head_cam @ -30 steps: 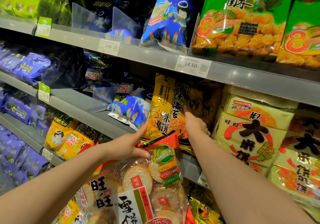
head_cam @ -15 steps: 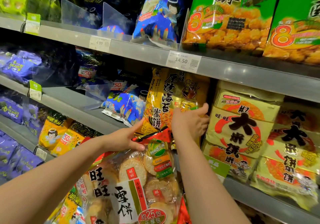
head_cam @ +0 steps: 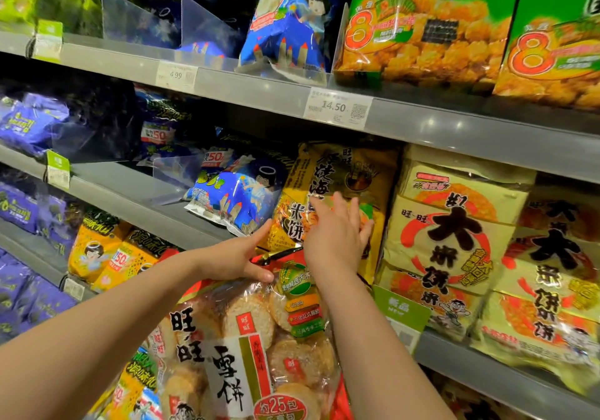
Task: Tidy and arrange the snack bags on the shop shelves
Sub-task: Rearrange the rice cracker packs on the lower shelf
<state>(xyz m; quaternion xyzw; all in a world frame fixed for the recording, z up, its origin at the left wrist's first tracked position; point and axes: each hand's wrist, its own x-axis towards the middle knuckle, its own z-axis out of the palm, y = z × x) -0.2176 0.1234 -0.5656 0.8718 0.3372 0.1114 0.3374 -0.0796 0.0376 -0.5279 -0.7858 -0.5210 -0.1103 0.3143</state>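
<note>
A big clear bag of round rice crackers (head_cam: 246, 348) with a red top edge hangs in front of the shelves. My left hand (head_cam: 237, 257) grips its top, thumb over the front. My right hand (head_cam: 337, 234) lies with straight fingers flat against a yellow seaweed rice-cracker bag (head_cam: 344, 173) that stands upright on the middle shelf (head_cam: 136, 192). Left of that bag lies a blue snack bag (head_cam: 237, 195). Pale yellow rice-cracker bags (head_cam: 454, 231) are stacked to its right.
The top shelf (head_cam: 259, 85) carries a blue bag (head_cam: 292, 17), green-and-orange bags (head_cam: 428, 20) and clear dividers (head_cam: 130, 20). Price tags (head_cam: 337, 108) hang on the shelf edges. Purple bags (head_cam: 29, 121) fill the left; yellow bags (head_cam: 107, 257) sit lower left.
My right hand has slid from the yellow bag's right edge onto its front, fingers spread flat. The camera has tilted and moved closer. My left hand keeps its hold on the cracker bag.
</note>
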